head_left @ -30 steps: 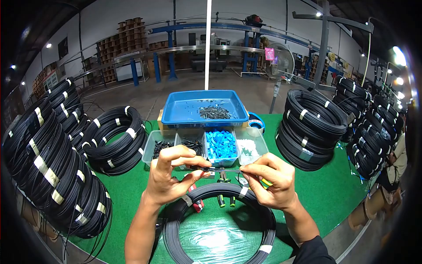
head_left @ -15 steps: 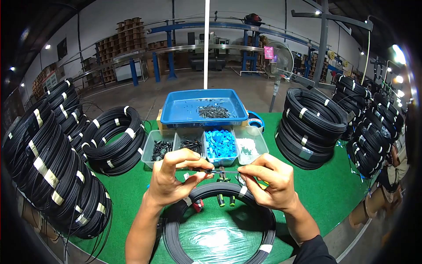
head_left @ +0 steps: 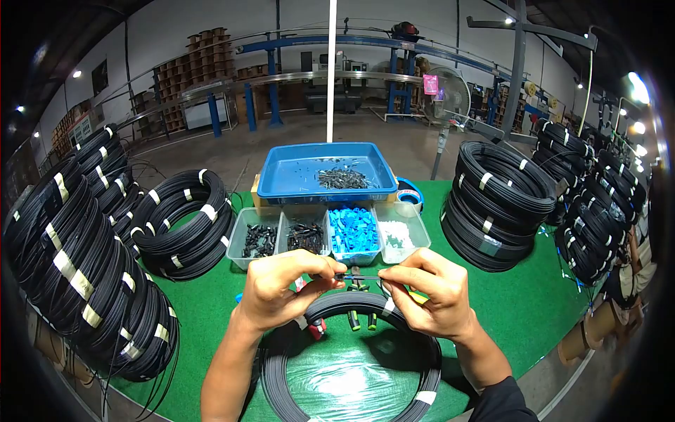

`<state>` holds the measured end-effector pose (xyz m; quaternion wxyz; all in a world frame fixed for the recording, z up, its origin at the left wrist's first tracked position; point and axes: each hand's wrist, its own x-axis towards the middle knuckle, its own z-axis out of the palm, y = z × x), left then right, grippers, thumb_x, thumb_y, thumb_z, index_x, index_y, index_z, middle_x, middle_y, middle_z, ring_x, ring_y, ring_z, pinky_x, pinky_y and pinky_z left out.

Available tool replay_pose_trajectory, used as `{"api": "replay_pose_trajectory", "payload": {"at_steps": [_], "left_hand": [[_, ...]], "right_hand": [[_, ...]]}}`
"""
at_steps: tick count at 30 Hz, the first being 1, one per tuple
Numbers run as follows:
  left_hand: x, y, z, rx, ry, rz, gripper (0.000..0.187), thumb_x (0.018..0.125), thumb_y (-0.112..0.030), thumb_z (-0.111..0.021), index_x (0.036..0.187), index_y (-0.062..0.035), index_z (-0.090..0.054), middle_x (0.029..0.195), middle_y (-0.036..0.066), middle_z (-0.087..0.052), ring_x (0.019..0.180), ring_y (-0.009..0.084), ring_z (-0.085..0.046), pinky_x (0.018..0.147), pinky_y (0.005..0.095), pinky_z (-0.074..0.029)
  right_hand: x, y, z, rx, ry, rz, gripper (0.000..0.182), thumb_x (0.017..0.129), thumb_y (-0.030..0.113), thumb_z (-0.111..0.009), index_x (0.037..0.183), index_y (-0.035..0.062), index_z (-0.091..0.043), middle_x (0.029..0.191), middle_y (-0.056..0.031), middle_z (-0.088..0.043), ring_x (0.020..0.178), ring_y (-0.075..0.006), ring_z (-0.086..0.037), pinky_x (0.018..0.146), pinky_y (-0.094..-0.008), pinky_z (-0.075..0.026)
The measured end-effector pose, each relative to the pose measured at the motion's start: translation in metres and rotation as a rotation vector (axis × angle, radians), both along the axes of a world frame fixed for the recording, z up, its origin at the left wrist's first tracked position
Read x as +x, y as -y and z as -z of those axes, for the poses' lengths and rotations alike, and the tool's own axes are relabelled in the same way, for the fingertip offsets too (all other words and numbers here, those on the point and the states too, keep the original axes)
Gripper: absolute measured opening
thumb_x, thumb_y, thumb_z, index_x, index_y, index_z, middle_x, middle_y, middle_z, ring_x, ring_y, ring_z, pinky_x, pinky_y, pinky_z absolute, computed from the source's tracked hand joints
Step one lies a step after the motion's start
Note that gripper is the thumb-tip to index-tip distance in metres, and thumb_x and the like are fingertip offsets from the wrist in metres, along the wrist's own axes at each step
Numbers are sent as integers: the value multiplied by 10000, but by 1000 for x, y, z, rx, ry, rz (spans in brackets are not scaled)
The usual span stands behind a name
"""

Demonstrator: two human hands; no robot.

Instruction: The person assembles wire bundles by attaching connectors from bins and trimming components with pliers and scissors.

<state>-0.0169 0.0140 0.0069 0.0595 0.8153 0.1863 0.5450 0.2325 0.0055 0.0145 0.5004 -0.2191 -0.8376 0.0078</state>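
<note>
Above the near coil of black cable [head_left: 275, 373], my left hand [head_left: 285, 285] is closed in a pinch around a small dark piece, mostly hidden by the fingertips. My right hand [head_left: 430, 288] pinches a thin black cable [head_left: 364, 277], which spans the short gap between both hands and meets the dark piece. Just beneath the hands lie pliers with green-and-black handles [head_left: 354, 320]. A red tool [head_left: 318, 329] lies partly behind the coil, near my left wrist.
Clear bins hold black pieces [head_left: 260, 240], dark pieces [head_left: 305, 238], blue connectors [head_left: 354, 231] and white pieces [head_left: 395, 235]. Behind them stands a blue tray [head_left: 281, 193] with dark scraps. Cable coils are stacked left [head_left: 91, 274] and right [head_left: 496, 211]; blue tape [head_left: 410, 193] sits by the tray.
My left fingers have drawn together around the dark piece, which showed more before. My right hand keeps its pinch and has barely moved.
</note>
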Motion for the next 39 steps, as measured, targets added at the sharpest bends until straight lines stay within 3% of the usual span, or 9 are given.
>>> {"api": "replay_pose_trajectory", "payload": {"at_steps": [5,14,23,39], "left_hand": [[3,1,-3,50,-26,-30,267,698,104,-774,936,1,-711,904,128,-746,814,239,-744,715,316,-608],[5,1,0,148,-83,-53,379,694,115,-705,1036,-40,-757,933,118,-737,819,240,-734,741,329,-613],[14,4,5,39,-12,-10,490,651,182,-623,1049,-64,-769,993,132,-678,878,224,-701,768,307,-600],[19,8,3,-156,112,-37,257,713,10,-821,958,-56,-781,926,113,-734,814,188,-721,738,295,-586]], "right_hand": [[-1,0,-1,-14,-8,-2,241,734,-48,-756,967,2,-722,794,-100,-646,644,-207,-643,565,-306,-499],[0,1,-2,-110,-18,-17,236,738,-39,-755,967,10,-734,781,-96,-646,632,-195,-627,557,-298,-479],[1,4,-5,-247,17,-45,304,757,-38,-695,1050,33,-742,767,-99,-615,666,-210,-613,610,-316,-482],[-3,9,-2,-84,49,3,440,699,-67,-688,1123,41,-722,736,-87,-501,602,-200,-513,547,-337,-430]]}}
